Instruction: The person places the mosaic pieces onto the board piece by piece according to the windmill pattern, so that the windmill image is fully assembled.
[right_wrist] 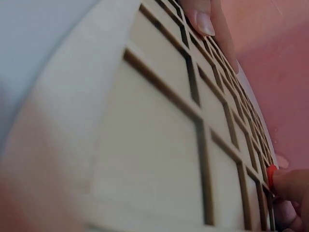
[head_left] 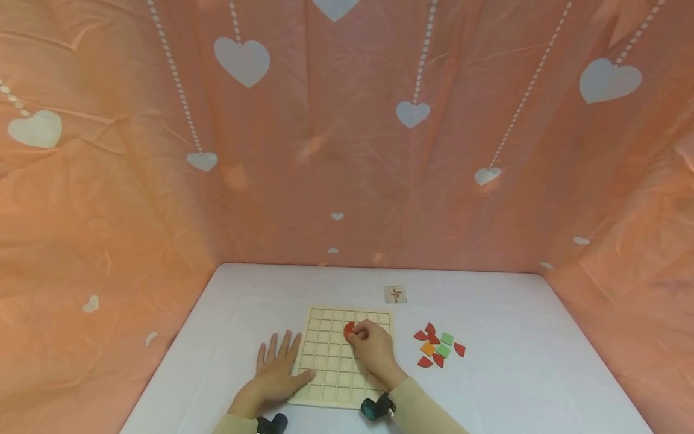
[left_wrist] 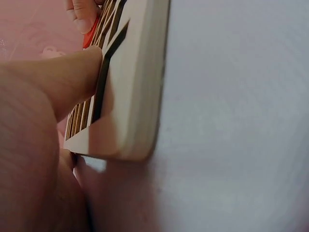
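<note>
The partly covered red piece (head_left: 347, 331), pinched by the right hand (head_left: 374, 348), is judged light, stiff, best edge-held; the left hand (head_left: 278, 374) is spread.

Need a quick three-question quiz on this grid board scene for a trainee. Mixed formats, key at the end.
1. Which hand has its fingertips on a red piece at the grid board?

2. True or false: the left hand is clenched into a fist.

3. In the head view, which colour appears only once among the loose pieces right of the board?
A) red
B) green
C) orange

Key:
1. The right hand.
2. False; its fingers are spread, with the thumb over the board's edge.
3. C; there is one orange piece.
</note>
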`<action>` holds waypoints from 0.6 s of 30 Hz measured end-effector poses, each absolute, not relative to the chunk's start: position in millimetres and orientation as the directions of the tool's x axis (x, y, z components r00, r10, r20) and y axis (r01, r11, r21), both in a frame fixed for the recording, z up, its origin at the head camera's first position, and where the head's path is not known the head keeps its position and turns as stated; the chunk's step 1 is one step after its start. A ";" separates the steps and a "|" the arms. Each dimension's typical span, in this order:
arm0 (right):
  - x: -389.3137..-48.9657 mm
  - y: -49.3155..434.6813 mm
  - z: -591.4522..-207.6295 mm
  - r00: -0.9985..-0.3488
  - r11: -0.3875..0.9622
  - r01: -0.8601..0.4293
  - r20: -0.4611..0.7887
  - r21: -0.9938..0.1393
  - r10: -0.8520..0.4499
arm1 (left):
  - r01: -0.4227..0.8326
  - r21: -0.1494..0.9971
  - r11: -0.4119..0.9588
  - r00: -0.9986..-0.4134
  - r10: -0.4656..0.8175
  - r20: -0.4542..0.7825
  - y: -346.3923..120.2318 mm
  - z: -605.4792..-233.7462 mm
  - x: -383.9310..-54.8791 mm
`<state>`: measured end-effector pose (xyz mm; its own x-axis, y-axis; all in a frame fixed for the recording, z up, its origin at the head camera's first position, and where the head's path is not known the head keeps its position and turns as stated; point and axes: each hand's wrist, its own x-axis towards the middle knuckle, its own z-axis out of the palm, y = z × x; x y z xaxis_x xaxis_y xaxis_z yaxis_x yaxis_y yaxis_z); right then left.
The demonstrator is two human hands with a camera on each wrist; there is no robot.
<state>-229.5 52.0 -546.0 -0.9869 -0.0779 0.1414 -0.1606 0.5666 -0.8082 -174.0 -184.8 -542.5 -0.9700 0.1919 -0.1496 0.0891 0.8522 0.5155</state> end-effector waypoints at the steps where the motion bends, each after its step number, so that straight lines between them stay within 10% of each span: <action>1: -229.7 51.8 -546.4 -0.987 0.574 -0.161 0.145 -0.803 -0.075 | 0.088 0.509 0.857 -0.970 0.189 -0.151 -184.6 -542.7 -174.2; 18: -229.4 47.8 -551.3 -0.978 0.609 -0.182 0.205 -0.772 -0.033 | 0.084 0.535 0.841 -0.969 0.193 -0.151 -184.3 -535.9 -171.9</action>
